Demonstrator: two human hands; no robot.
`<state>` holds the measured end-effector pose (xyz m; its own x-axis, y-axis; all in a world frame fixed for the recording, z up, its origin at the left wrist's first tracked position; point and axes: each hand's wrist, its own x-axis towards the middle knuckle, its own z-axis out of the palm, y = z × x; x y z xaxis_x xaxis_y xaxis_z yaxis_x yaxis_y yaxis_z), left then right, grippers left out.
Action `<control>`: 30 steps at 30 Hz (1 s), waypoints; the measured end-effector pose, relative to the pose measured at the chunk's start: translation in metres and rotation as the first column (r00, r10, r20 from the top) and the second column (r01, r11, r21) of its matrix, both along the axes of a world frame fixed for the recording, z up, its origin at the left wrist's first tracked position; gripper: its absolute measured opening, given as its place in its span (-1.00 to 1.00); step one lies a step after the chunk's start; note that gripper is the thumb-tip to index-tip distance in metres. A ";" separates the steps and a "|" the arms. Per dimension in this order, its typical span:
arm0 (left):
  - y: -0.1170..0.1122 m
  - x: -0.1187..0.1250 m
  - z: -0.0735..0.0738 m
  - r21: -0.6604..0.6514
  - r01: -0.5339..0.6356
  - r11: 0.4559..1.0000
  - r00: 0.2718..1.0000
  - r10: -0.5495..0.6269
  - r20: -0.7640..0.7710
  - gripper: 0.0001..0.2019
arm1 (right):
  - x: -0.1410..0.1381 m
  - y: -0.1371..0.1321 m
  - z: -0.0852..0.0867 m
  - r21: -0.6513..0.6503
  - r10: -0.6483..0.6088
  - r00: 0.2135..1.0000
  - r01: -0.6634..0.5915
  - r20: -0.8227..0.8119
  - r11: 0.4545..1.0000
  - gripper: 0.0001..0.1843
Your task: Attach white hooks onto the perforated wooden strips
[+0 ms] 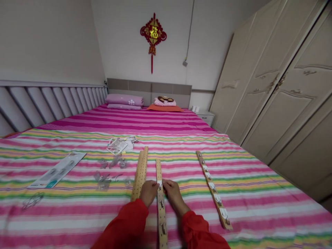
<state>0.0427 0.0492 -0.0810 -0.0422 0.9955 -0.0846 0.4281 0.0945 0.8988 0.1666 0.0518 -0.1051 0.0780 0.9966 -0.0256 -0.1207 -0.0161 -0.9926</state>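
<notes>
A narrow wooden strip with holes [162, 214] lies lengthwise in front of me on the striped bedspread, with several metal hooks along its near part. My left hand [149, 193] is closed at the strip's left edge, its fingertips on a small white piece [159, 183] that lies across the strip. From the right, my right hand [173, 195] pinches at the same piece; its exact shape is partly hidden by the fingers. Beside my left hand rest more perforated wooden strips [141, 169]. To the right, another strip [215, 193] carries several white hooks and metal hooks.
Small clear plastic bags with metal parts [103, 181] are scattered at the left, below a pile of packaging [121, 144]. A long white card of hooks [58, 171] and a loose wire-like bundle [33, 200] lie farther left. Pillows [124, 100] sit by the headboard; wardrobes [280, 93] stand right.
</notes>
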 end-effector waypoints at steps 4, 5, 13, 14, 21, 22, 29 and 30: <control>-0.021 0.001 -0.002 -0.017 0.051 0.999 0.998 -0.050 0.050 -0.77 | 0.002 -0.017 -0.001 0.032 0.010 1.000 -0.011 0.017 0.999 -0.75; -0.025 0.001 -0.002 -0.022 0.065 0.998 0.996 -0.064 0.058 -0.77 | 0.003 -0.020 -0.002 0.034 0.004 1.000 -0.004 0.018 0.999 -0.78; -0.030 -0.061 0.010 0.230 -0.138 0.963 0.988 0.117 0.100 -0.78 | 0.007 -0.027 -0.013 -0.062 -0.064 0.991 0.057 -0.121 0.996 -0.73; -0.028 -0.075 0.010 0.327 -0.197 0.924 0.980 0.182 0.077 -0.79 | 0.007 -0.027 -0.013 -0.065 -0.060 0.989 0.051 -0.134 0.997 -0.73; -0.011 -0.139 -0.021 0.588 -0.101 0.802 0.895 0.332 -0.298 -0.59 | 0.006 -0.027 -0.016 -0.052 -0.062 0.982 0.054 -0.176 0.997 -0.70; -0.009 -0.141 -0.025 0.585 -0.086 0.806 0.888 0.328 -0.321 -0.60 | 0.006 -0.027 -0.017 -0.047 -0.060 0.982 0.052 -0.180 0.998 -0.70; -0.002 -0.141 -0.028 0.532 -0.121 0.838 0.892 0.327 -0.311 -0.71 | 0.008 -0.028 -0.018 -0.032 -0.050 0.981 0.045 -0.187 0.998 -0.68; -0.003 -0.141 -0.026 0.525 -0.139 0.840 0.894 0.335 -0.298 -0.72 | 0.008 -0.028 -0.018 -0.031 -0.049 0.981 0.044 -0.188 0.999 -0.68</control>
